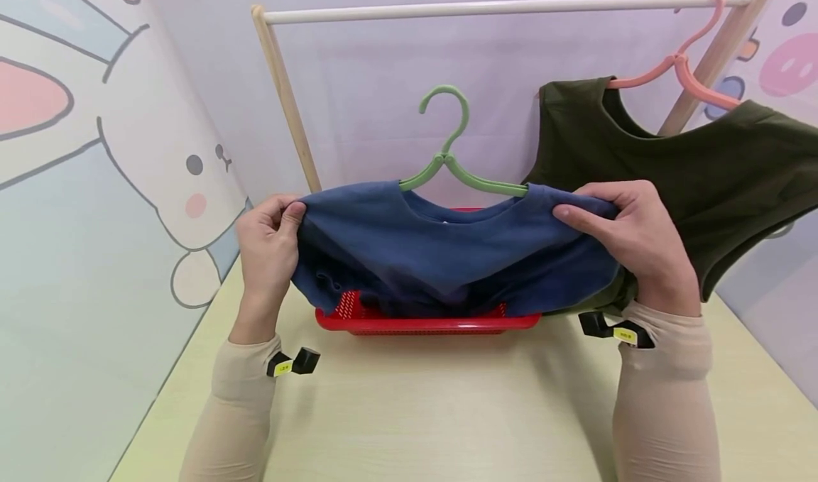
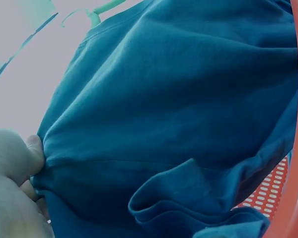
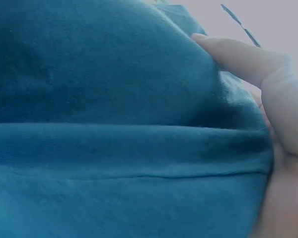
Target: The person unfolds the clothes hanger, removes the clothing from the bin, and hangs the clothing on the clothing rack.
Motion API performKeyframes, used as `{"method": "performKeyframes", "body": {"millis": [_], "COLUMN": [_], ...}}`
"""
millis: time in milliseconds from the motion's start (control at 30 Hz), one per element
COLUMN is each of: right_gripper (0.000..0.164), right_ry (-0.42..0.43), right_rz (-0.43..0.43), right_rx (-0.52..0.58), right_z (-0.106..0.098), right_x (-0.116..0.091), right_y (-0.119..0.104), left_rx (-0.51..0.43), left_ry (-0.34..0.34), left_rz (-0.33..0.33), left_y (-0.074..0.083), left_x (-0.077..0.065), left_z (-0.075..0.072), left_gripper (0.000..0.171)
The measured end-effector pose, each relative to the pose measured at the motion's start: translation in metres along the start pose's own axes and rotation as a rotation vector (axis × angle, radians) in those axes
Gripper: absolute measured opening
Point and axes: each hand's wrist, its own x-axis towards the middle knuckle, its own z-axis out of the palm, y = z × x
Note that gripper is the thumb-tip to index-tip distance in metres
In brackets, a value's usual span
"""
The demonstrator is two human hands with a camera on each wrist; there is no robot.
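A blue shirt point(image 1: 447, 255) is spread between my two hands, with a green hanger point(image 1: 455, 148) inside its neck opening. The hanger's hook stands up above the collar, off the rod; its arm ends are hidden in the cloth. My left hand point(image 1: 268, 241) pinches the shirt's left shoulder edge between thumb and curled fingers. On the other side my right hand point(image 1: 629, 233) grips the right shoulder, thumb in front and fingers behind. In the left wrist view the shirt point(image 2: 174, 99) hangs in folds from the pinch. The right wrist view shows the thumb point(image 3: 238, 57) pressed on the fabric.
Behind the shirt's lower part sits a red basket point(image 1: 428, 324) on the pale table point(image 1: 422, 411). A rack with a white rod point(image 1: 486, 10) stands at the back. From its right end hangs a dark green sleeveless top point(image 1: 716, 177) on a pink hanger point(image 1: 703, 88).
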Motion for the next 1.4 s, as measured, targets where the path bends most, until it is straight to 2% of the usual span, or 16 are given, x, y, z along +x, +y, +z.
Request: {"method": "performKeyframes", "body": {"millis": [167, 433, 600, 900, 1133, 1400], "right_gripper": [0.005, 0.014, 0.012, 0.011, 0.014, 0.025], "right_ry": [0.052, 0.104, 0.136, 0.215, 0.277, 0.389], "right_rz": [-0.020, -0.012, 0.004, -0.027, -0.018, -0.013], "right_rx": [0.032, 0.266, 0.340, 0.463, 0.476, 0.498], "right_z": [-0.002, -0.005, -0.006, -0.011, -0.014, -0.021], "right_x": [-0.001, -0.003, -0.004, -0.005, -0.007, -0.010], "right_y": [0.001, 0.005, 0.005, 0.006, 0.005, 0.003], "left_rx": [-0.041, -0.049, -0.033, -0.034, -0.003, -0.003], "left_ry": [-0.011, -0.017, -0.034, -0.062, -0.104, -0.119], "left_rz": [-0.031, -0.048, -0.056, -0.058, -0.080, -0.087], "left_y": [-0.001, -0.003, -0.006, -0.009, -0.013, -0.014], "left_x": [0.001, 0.003, 0.003, 0.003, 0.001, 0.000], "left_z": [0.000, 0.000, 0.001, 0.000, -0.003, -0.004], "left_gripper": [0.026, 0.027, 0.027, 0.026, 0.027, 0.028]}}
